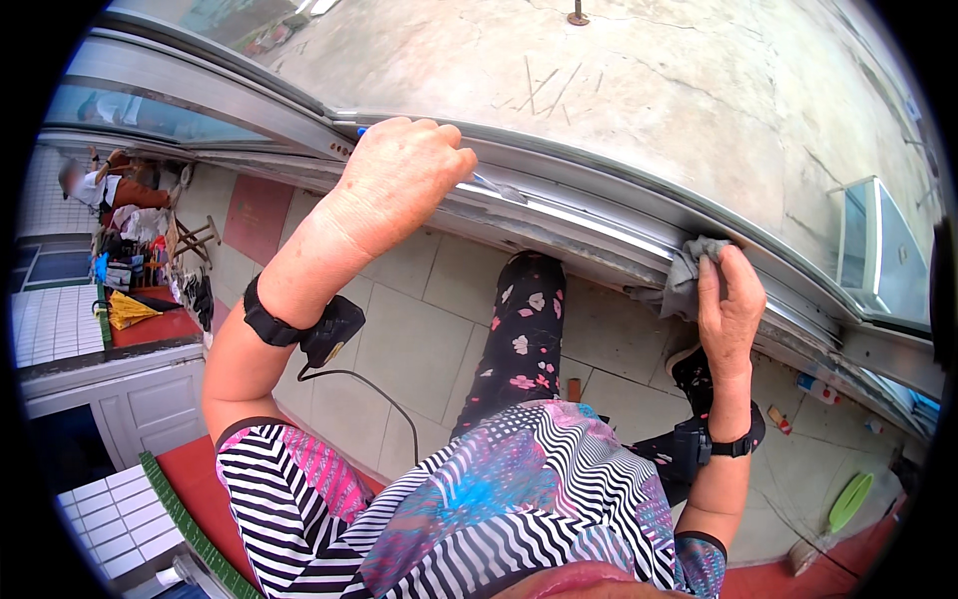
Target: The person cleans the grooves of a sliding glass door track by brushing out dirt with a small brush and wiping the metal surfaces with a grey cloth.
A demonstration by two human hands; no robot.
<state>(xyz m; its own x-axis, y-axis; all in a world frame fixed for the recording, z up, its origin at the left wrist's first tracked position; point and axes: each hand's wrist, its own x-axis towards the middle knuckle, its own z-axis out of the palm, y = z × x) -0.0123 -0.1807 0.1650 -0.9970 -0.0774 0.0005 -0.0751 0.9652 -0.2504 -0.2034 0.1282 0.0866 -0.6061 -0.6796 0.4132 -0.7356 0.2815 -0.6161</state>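
My left hand [399, 175] is closed around a thin tool with a blue end [361, 131]; its metal tip [494, 186] lies in the grooves of an aluminium window track [579, 215]. Further right along the same track, my right hand [730, 299] presses a grey cloth [689, 275] against the rail. Both wrists carry black straps. One of my legs, in dark floral trousers [524, 339], stands below the track on a pale tiled floor [419, 329].
Beyond the track lies a grey concrete surface [649, 90]. An open window sash [878, 250] stands at the right. A counter [110, 339] with clutter and another person [100, 185] are at the left. A green dish [850, 499] lies on the floor at the right.
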